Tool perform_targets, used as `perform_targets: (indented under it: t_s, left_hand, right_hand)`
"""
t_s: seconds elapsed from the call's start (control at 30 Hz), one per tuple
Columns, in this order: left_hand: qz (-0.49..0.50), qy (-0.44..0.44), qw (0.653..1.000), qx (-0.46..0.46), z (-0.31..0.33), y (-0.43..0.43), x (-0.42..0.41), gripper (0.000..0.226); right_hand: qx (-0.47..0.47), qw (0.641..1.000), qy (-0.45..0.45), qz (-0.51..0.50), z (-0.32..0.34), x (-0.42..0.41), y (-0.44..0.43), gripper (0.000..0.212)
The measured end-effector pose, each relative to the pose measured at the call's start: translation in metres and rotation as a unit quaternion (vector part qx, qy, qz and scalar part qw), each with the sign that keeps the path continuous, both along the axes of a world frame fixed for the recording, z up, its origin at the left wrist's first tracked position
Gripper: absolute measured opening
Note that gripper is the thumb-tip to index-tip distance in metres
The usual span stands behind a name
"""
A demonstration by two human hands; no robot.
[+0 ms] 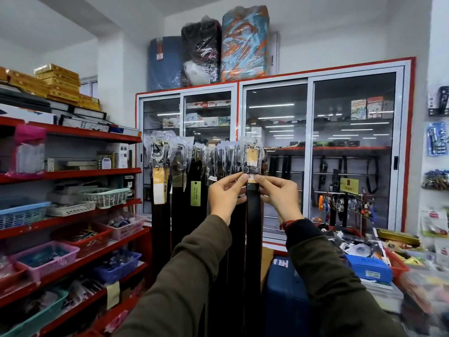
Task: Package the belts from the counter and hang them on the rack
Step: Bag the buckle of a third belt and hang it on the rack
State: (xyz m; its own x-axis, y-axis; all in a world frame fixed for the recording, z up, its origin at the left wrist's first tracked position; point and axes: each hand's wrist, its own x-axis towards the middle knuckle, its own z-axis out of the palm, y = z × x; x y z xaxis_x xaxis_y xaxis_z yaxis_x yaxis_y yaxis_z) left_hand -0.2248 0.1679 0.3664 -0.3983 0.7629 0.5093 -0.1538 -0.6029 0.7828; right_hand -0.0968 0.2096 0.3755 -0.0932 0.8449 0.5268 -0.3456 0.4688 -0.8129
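A black belt (254,215) hangs straight down at the right end of the rack, its buckle end inside a clear plastic sleeve (251,154) with a tan tag. My left hand (227,193) and my right hand (279,193) pinch the lower edge of that sleeve from either side, fingertips almost meeting at the belt. Several other bagged belts (175,171) hang in a row to the left on the same rack, some with yellow and green tags. The hook at the top is hidden behind the plastic.
Red shelves (73,175) with plastic baskets run along the left. A glass-door cabinet (311,147) stands behind the belts. A cluttered counter (364,254) with a blue box lies at the right, and a blue suitcase (284,295) stands below.
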Motion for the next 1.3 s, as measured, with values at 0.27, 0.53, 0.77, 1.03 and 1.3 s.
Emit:
perform_targets:
  t_s: [0.27,0.53,0.77,1.03,1.3]
  left_hand:
    - [0.279,0.304,0.905,0.105,-0.011,0.002,-0.006,0.046]
    - [0.334,0.58,0.731,0.137,-0.007,0.014,-0.03,0.06]
    - [0.365,0.634,0.68,0.049,-0.006,0.033,-0.052,0.065]
    - [0.391,0.631,0.668,0.051,-0.01,0.024,-0.057,0.063]
    - [0.462,0.579,0.66,0.128,-0.026,-0.033,-0.112,0.061]
  right_hand:
    - [0.27,0.922,-0.119,-0.25,-0.026,-0.007,0.001,0.047]
    - [0.385,0.851,-0.283,-0.218,-0.029,-0.006,0.025,0.059]
    - [0.357,0.827,-0.376,-0.22,-0.023,-0.01,0.047,0.062]
    - [0.339,0.849,-0.324,-0.244,-0.035,-0.024,0.041,0.063]
    - [0.408,0.828,-0.257,-0.287,-0.048,-0.079,0.007,0.066]
